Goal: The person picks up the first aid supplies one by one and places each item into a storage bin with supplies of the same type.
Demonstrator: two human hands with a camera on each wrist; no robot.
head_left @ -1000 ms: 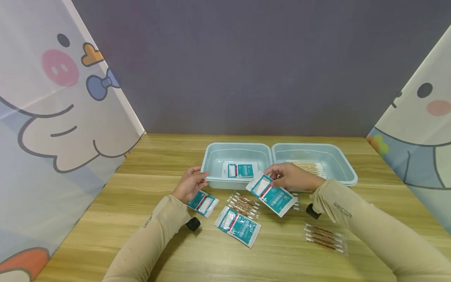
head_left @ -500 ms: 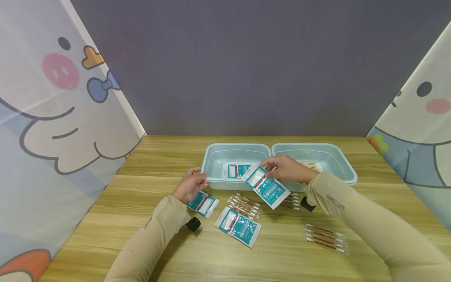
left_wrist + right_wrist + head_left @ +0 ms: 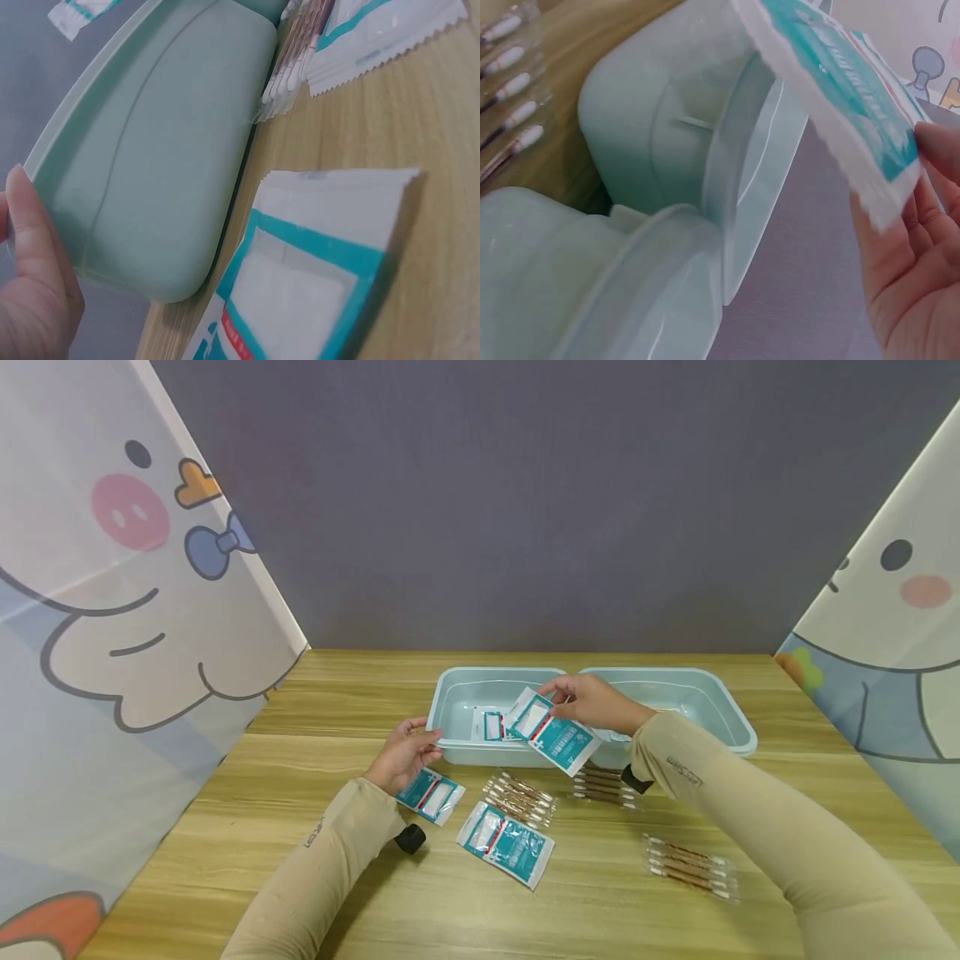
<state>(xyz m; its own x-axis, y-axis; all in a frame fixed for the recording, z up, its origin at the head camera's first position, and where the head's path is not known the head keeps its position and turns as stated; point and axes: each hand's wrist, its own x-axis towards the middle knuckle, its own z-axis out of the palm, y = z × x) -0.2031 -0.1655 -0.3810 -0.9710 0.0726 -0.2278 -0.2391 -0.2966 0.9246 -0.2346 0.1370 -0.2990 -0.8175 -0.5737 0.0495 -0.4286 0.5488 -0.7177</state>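
Observation:
My right hand [image 3: 596, 700] pinches a teal and white flat dressing packet [image 3: 553, 733] by its edge, tilted over the front rim of the left plastic tub [image 3: 450, 693]. The right wrist view shows thumb and fingers on the edge of the packet [image 3: 855, 97]. Another packet [image 3: 489, 727] lies inside that tub, partly covered by the held one. My left hand [image 3: 403, 756] grips the tub's front left corner, its thumb on the rim in the left wrist view. Below that hand a teal packet [image 3: 433, 797] lies on the table, and one more packet [image 3: 507, 843] lies farther right.
A second pale blue tub [image 3: 720, 710] stands right beside the first. Clear sachets of brown-stick cotton swabs lie in front: one bundle [image 3: 520, 797] at centre, another bundle [image 3: 606, 787] below the tubs, a third bundle [image 3: 690, 867] to the right. A grey wall [image 3: 525, 510] stands behind.
My right hand has carried the packet left and up, from in front of the gap between the tubs to over the left tub's rim. The left hand has stayed at the tub's corner.

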